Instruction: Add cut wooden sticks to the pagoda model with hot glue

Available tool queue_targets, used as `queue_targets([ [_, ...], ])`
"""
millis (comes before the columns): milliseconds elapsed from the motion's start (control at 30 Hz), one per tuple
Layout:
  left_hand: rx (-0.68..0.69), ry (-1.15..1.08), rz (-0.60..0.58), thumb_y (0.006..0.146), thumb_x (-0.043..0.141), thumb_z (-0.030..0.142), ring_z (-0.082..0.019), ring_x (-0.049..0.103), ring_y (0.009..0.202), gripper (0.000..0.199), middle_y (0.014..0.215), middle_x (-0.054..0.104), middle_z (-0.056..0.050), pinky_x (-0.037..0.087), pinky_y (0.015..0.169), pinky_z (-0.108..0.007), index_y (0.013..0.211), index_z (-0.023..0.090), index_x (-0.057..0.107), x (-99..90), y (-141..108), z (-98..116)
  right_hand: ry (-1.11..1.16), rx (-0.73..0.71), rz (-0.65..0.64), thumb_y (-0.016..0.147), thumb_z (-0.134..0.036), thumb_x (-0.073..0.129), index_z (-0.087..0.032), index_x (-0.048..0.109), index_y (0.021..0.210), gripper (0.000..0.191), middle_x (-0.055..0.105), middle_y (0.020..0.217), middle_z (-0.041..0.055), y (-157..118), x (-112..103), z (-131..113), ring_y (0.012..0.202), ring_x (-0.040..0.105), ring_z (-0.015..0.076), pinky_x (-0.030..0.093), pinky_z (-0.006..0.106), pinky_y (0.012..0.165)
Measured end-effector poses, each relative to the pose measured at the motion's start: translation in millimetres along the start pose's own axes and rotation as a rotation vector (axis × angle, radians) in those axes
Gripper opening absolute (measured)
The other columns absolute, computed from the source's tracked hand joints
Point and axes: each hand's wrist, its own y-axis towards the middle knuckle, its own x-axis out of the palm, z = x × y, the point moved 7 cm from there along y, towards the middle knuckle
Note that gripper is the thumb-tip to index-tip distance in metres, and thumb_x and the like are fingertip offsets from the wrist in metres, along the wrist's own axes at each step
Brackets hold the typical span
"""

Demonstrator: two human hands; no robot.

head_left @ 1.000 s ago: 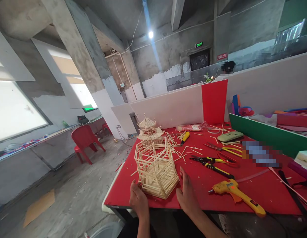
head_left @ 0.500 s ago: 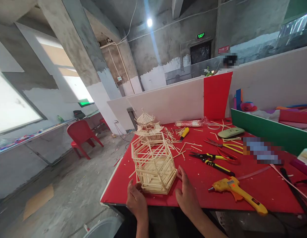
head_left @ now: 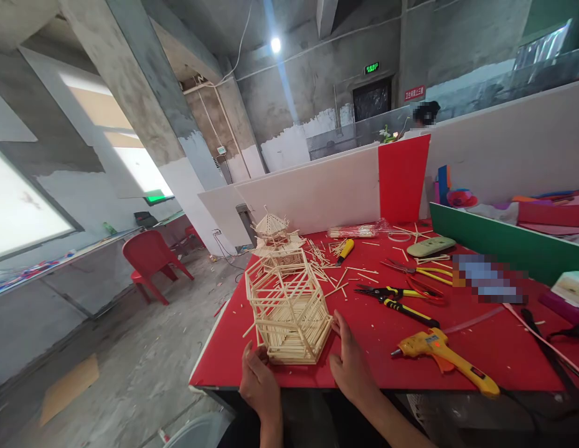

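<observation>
A many-sided frame of pale wooden sticks (head_left: pixel 294 311) stands on the red tabletop (head_left: pixel 364 367) near its front edge. My left hand (head_left: pixel 261 379) is at its lower left corner, fingertips against the sticks and partly hidden behind them. At the lower right corner, my right hand (head_left: pixel 350 358) has its fingertips at the frame's edge, thumb apart from the fingers. Behind the frame stands a smaller pagoda-like stick model (head_left: pixel 273 233). Loose sticks (head_left: pixel 320 255) lie to its right.
Right of the frame lie a yellow glue gun (head_left: pixel 446 358), black-yellow pliers (head_left: pixel 396 298), red-yellow pliers (head_left: pixel 420 272), a yellow-handled knife (head_left: pixel 346 250) and a green case (head_left: pixel 430 246). A green board (head_left: pixel 495 239) borders the table's right side. A person's head shows beyond the partition.
The view has shifted slightly. Both hands stay at the lower corners of the stick frame, with hardly any movement against it.
</observation>
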Motion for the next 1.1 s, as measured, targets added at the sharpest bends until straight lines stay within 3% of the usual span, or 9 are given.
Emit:
queue_targets([
  [500, -0.020, 0.017, 0.001, 0.095, 0.033, 0.059, -0.025, 0.074, 0.072, 0.059, 0.085, 0.077, -0.010, 0.059, 0.068, -0.037, 0.121, 0.017, 0.066, 0.9, 0.8, 4.5, -0.030, 0.013, -0.023, 0.066, 0.003, 0.039, -0.024, 0.014, 0.159, 0.101, 0.042, 0.155, 0.0121, 8.4, 9.1, 11.3, 0.143, 0.043, 0.0223, 0.040, 0.047, 0.115],
  [800, 0.039, 0.124, 0.002, 0.096, 0.031, 0.053, -0.026, 0.074, 0.074, 0.053, 0.087, 0.078, -0.009, 0.056, 0.069, -0.038, 0.117, 0.020, 0.067, 1.4, 2.6, 4.6, -0.019, 0.017, -0.010, 0.065, 0.002, 0.039, -0.024, 0.021, 0.157, 0.098, 0.042, 0.156, 0.0098, 6.9, 5.6, 8.0, 0.143, 0.042, 0.0228, 0.038, 0.047, 0.117],
  [1100, -0.013, 0.126, 0.025, 0.096, 0.039, 0.043, -0.022, 0.071, 0.073, 0.040, 0.080, 0.077, -0.003, 0.053, 0.069, -0.031, 0.110, 0.022, 0.070, 2.5, 3.6, 5.6, 0.041, 0.126, -0.073, 0.067, -0.001, 0.040, -0.014, 0.019, 0.157, 0.094, 0.046, 0.151, 0.0169, 15.4, 2.1, 6.8, 0.139, 0.047, 0.0218, 0.036, 0.044, 0.117],
])
